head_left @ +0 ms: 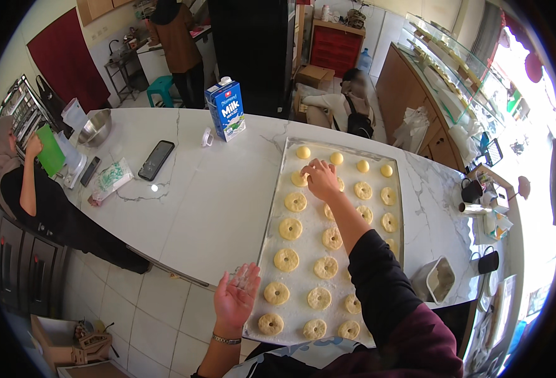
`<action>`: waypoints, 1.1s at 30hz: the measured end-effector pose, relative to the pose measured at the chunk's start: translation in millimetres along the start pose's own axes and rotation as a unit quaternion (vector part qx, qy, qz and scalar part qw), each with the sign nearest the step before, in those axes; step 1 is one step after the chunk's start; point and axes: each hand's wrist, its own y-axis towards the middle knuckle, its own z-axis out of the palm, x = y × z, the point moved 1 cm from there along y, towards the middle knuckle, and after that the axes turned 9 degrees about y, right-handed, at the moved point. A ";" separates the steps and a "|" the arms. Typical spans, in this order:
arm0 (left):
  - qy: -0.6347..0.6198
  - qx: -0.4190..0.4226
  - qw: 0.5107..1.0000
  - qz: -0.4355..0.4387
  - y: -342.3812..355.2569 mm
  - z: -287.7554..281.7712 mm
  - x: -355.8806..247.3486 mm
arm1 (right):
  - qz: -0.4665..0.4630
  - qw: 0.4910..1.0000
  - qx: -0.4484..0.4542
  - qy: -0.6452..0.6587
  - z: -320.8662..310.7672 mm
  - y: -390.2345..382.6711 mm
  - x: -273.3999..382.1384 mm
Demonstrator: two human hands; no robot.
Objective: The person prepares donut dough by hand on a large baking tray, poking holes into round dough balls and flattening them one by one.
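A large metal tray (271, 233) holds several rows of pale dough rings (286, 259), with small dough balls (336, 158) along its far row. My right hand (322, 181) reaches over the upper part, fingers bent and apart, their tips at a dough piece (299, 179); whether they touch it is unclear, and part of that row is hidden beneath the hand. At the tray's lower left, my left hand (237, 293) is raised palm up and open, with white powder on its fingers and nothing held.
A blue milk carton (226, 110), phone (156, 160), steel bowl (94, 130) and plastic packet (111, 183) share the marble counter (209, 189). A metal container (433, 280) sits right. A co-worker (29, 189) at left holds something green; another stands behind, and someone crouches beyond the counter (338, 107).
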 end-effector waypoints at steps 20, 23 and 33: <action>0.109 0.048 0.992 -0.049 6.4 19.2 16.6 | 0.145 0.981 0.127 -0.012 11.5 -9.8 3.5; 0.175 0.040 0.983 -0.045 5.1 31.0 19.7 | -0.015 0.959 0.188 0.209 3.1 -46.6 32.7; 0.278 0.058 0.959 -0.017 19.6 43.4 45.4 | -0.035 0.985 0.021 0.166 -80.2 -188.0 158.2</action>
